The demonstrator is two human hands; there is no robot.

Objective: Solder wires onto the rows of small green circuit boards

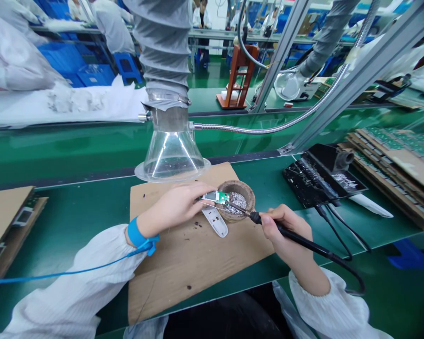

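My left hand [176, 205] pinches a small green circuit board [217, 197] and holds it over the rim of a round brown bowl [249, 190] filled with silvery solder scraps. My right hand [284, 226] grips a black soldering iron [304, 242]. Its tip touches the right end of the board. A blue wrist strap [137, 234] with a blue cord circles my left wrist. A white plastic shell [215, 221] lies on the cardboard sheet [183, 263] just below the board.
A clear fume-extraction funnel [171, 157] on a grey hose hangs just behind my hands. A black soldering-iron stand [318, 176] sits to the right, stacked trays of green boards [395, 155] beyond it. Cardboard lies at the left edge [7, 221]. Other workers sit at far benches.
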